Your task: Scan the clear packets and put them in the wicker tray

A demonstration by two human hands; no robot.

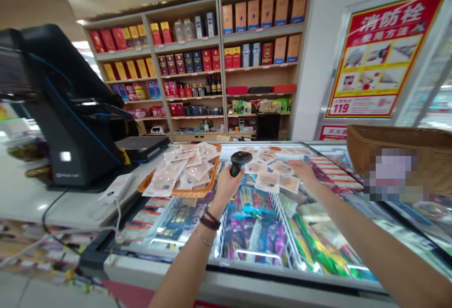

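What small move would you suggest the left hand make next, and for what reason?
I would probably bring the scanner over a loose packet: the left hand holds it beside several spread over the glass, and the right hand is at their right side.

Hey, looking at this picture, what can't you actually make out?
All in the head view:
- Handle of the handheld scanner: mostly hidden by the left hand.
- Whether the right hand grips a packet: too small and blurred.
- Print on the packets in the wicker tray: too small and blurred.
- Patch on the brown basket: pixelated.
- Black machine: cut off by the left edge.
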